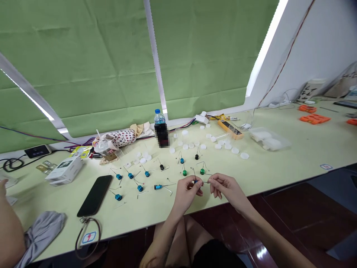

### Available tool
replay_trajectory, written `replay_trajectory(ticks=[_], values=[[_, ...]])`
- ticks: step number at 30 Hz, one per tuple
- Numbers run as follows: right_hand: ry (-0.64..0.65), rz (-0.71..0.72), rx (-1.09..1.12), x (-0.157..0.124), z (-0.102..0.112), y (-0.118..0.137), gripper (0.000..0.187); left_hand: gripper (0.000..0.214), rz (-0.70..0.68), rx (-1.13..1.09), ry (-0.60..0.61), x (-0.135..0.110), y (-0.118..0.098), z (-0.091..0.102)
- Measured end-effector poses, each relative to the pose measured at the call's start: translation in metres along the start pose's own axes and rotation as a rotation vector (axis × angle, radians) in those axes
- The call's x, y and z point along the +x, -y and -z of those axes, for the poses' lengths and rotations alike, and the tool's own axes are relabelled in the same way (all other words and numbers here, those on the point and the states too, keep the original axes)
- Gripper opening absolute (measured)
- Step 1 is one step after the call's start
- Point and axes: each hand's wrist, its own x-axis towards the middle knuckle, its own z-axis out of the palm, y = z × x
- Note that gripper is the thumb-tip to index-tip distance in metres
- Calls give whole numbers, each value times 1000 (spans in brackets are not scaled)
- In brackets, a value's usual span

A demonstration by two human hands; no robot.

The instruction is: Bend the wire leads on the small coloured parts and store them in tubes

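Near the table's front edge my left hand [185, 191] pinches a small blue metal piece [196, 181] with a thin wire sticking up from it. My right hand [226, 185] is closed on a thin dark rod [206, 182], which reaches toward the blue piece; whether it sits inside is hidden by my fingers. Just beyond my hands stand a green spool-like piece [202, 171] and another green piece [184, 173], both with bent wires. To the left lie several blue pieces [140, 188] and a longer blue cylinder [158, 187], beside L-shaped metal keys [167, 191].
A black phone [95, 196] with a strap lies at left. White round caps [191, 145], a bottle [160, 118], an orange meter [230, 129] and a clear plastic tray [270, 139] stand behind. Another person's arm [10, 227] rests at the far left.
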Motion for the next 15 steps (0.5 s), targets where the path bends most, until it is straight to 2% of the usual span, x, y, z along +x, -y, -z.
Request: replay_trajectory(ticks=[3,7,11,15], values=[[-83,76,-21,-1,-2,1,21,29,37,12,27,1,1,-2],[-184,196,-90,-5,-4,-6,16,32,109,-81,52,2,4,-1],[-252,80,109,-3,-10,-12,20,34,103,-132,33,4,5,1],[-237,-34,429,2,-11,-12,30,32,57,-90,6,9,1,-3]])
